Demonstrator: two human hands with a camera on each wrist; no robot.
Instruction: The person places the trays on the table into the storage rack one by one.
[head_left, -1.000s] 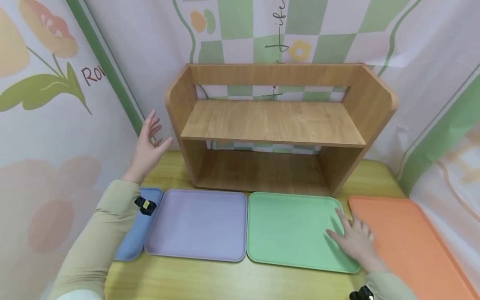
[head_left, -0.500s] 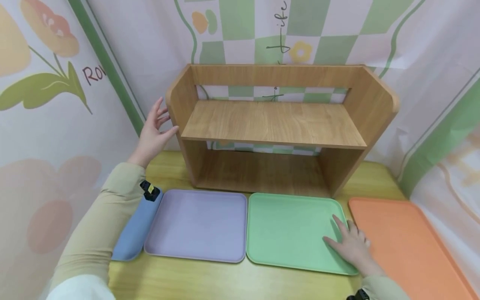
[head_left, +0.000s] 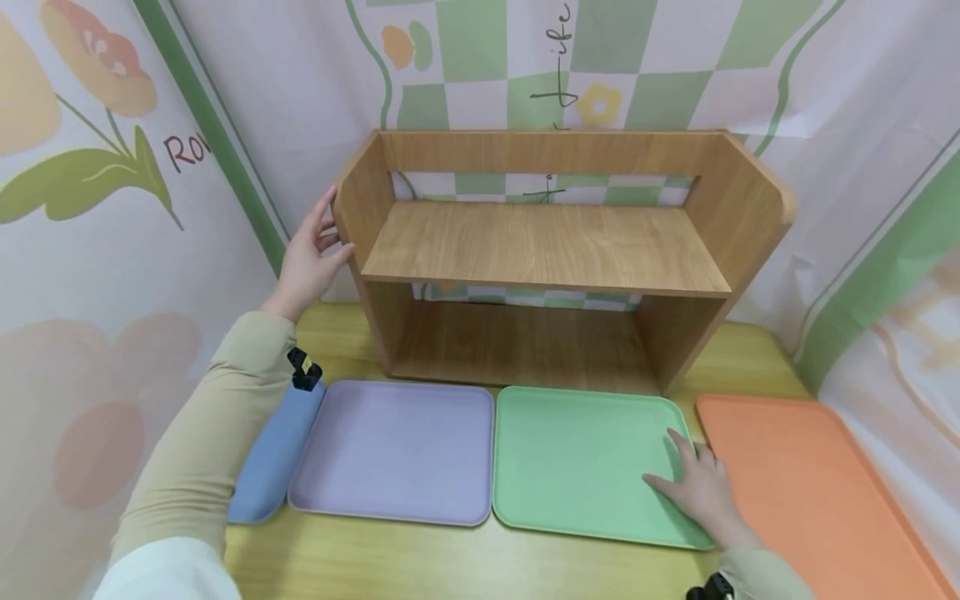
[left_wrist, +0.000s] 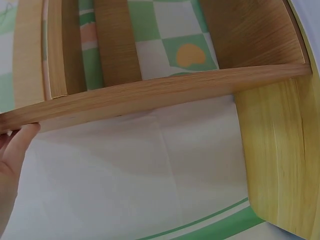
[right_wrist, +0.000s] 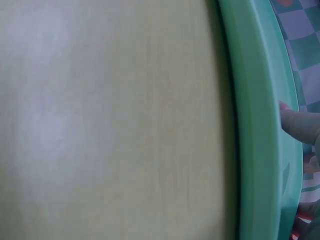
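A two-level wooden shelf (head_left: 547, 246) stands at the back of the table. Against the outer face of its left side panel (head_left: 365, 196) lies my left hand (head_left: 307, 262), fingers extended, thumb near the panel's front edge. In the left wrist view the thumb (left_wrist: 22, 142) touches that panel (left_wrist: 150, 100). My right hand (head_left: 701, 492) is spread with nothing in it, over the right edge of the green tray (head_left: 585, 462). The right wrist view shows its thumb (right_wrist: 302, 127) beside the tray's rim (right_wrist: 255, 120); whether it touches is unclear.
Left of the green tray lie a purple tray (head_left: 393, 450) and a blue tray (head_left: 273, 458), the latter partly under the left forearm. An orange tray (head_left: 810, 492) is on the right. Printed cloth walls (head_left: 247, 83) enclose the wooden table (head_left: 450, 558).
My left hand has moved right and a little up, from beside the shelf to its left panel. The right hand has shifted slightly left over the green tray.
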